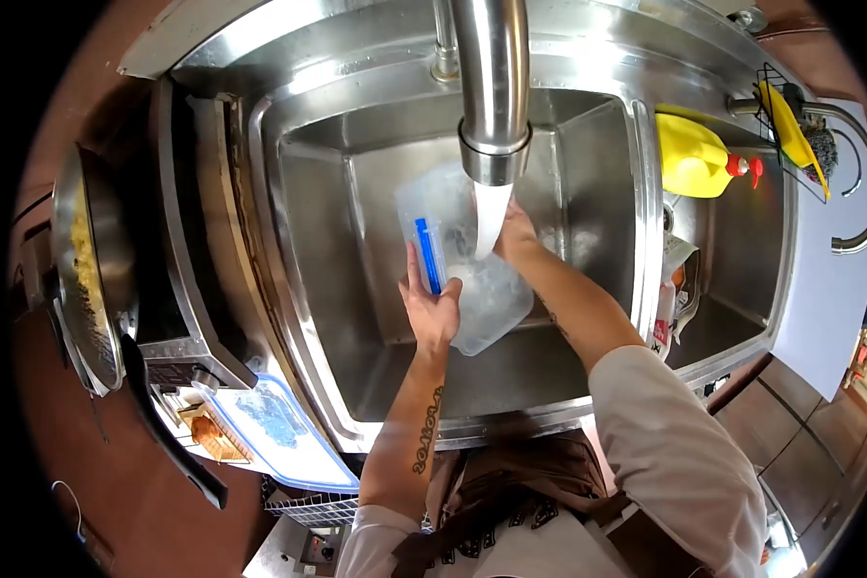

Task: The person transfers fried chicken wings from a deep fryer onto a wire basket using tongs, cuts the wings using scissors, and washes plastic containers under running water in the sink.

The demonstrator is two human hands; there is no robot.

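A translucent plastic container (496,308) with a blue strip (427,252) on its left side is tilted inside the large sink basin (323,289). My left hand (432,306) grips the left side of this container, thumb and index finger showing by the strip. On the far right side, my right hand (517,231) holds the container too, its fingers partly hidden by the water and plastic. A white stream of water (491,220) runs from the metal faucet (494,87) into the container.
A yellow bottle (694,156) with a red cap lies by the smaller right basin (732,279). A wire rack (790,125) holds a yellow item and a scrubber. To the left are a pan (116,260) with a black handle and a blue-rimmed plastic lid or box (275,429).
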